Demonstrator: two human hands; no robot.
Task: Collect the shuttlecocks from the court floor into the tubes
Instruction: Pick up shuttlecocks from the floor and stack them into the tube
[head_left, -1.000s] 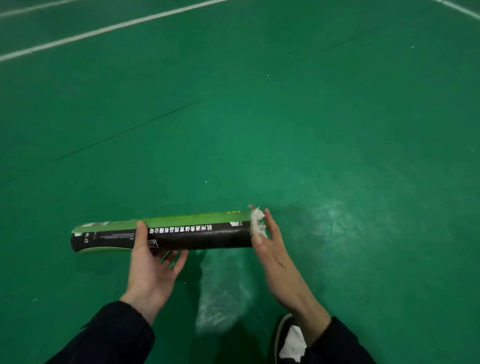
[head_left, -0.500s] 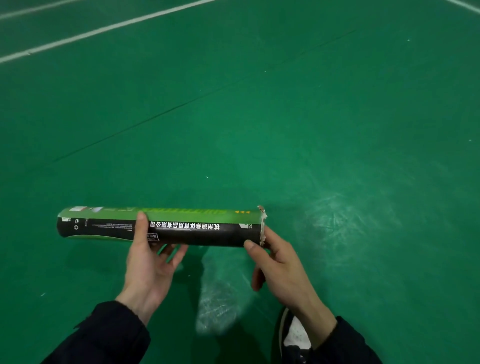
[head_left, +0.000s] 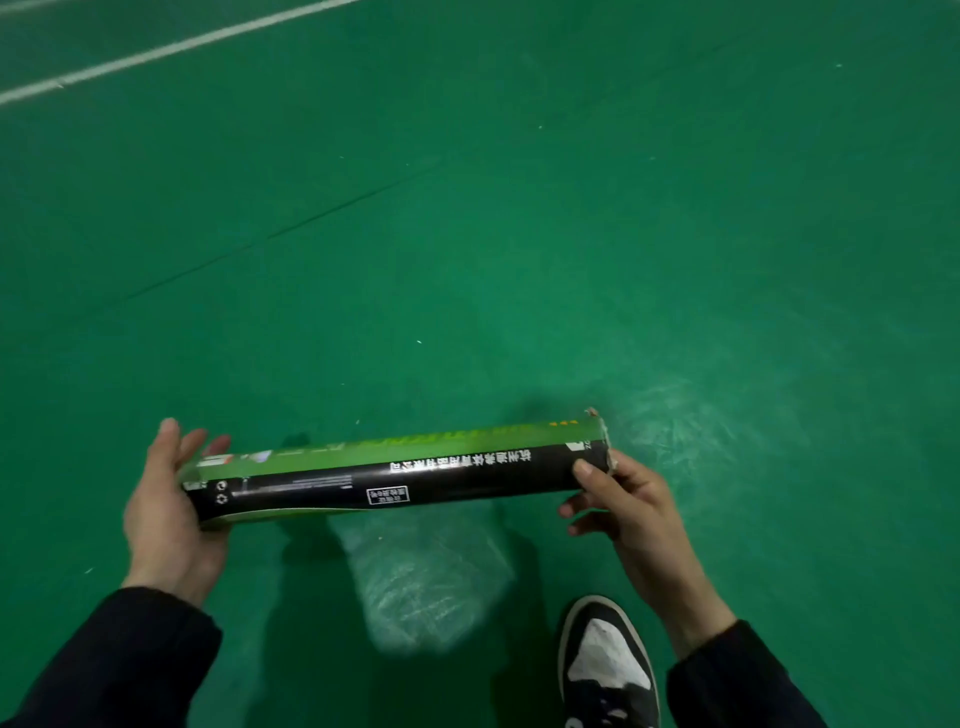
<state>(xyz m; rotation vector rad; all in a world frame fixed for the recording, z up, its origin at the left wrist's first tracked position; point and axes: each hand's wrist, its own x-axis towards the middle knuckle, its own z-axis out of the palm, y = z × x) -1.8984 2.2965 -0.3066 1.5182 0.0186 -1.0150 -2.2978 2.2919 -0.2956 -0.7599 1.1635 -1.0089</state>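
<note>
A green and black shuttlecock tube (head_left: 395, 470) with white printing lies level across the lower middle of the view, above the green court floor. My right hand (head_left: 621, 499) grips its right end, thumb on the black side, next to the ragged rim. My left hand (head_left: 166, 512) cups the tube's left end with the palm against it and the fingers spread upward. No shuttlecock shows at the tube's mouth or on the floor in view.
A pale scuffed patch (head_left: 426, 577) marks the floor under the tube. A black and white shoe (head_left: 605, 665) stands at the bottom right. A white court line (head_left: 171, 49) runs across the top left, and a thin dark seam (head_left: 291, 228) crosses the floor.
White feathers at the tube's right end a second ago have gone out of sight inside. My left hand slid from the tube's middle to its left end. My right hand closed on the right end.
</note>
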